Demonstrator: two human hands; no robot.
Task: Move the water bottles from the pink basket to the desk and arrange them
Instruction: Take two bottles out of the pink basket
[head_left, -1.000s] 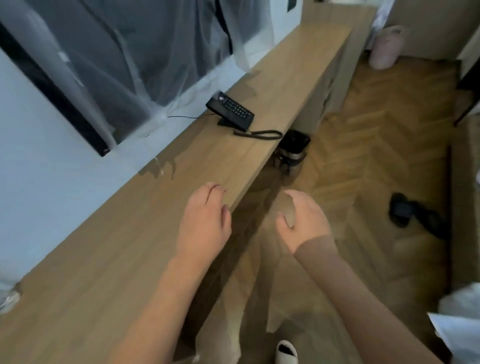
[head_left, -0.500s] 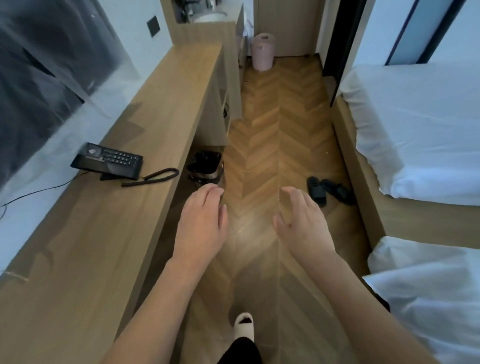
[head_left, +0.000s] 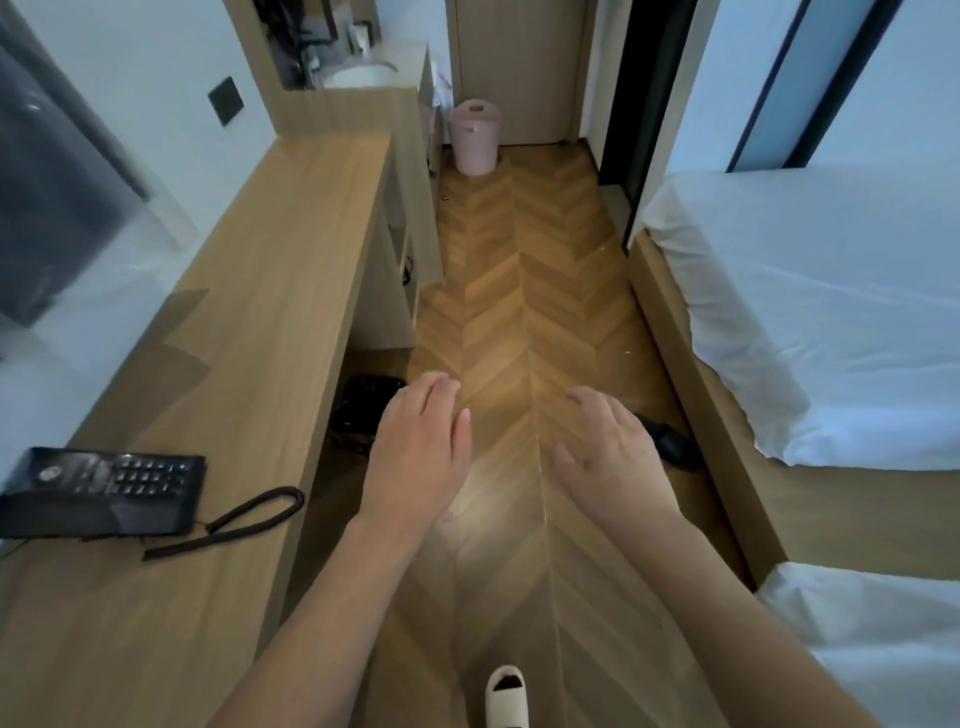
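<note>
Fingers (head_left: 441, 387) relaxed; pink basket (head_left: 474, 137) upright, far.

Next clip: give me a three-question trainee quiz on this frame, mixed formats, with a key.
1. True or false: the left hand holds a bottle.
2. Where does the pink basket stand? A) on the desk B) on the floor at the far end C) on the bed
3. Fill in: the black object on the desk is a ____.

Key: 1 false; 2 B; 3 telephone.
</note>
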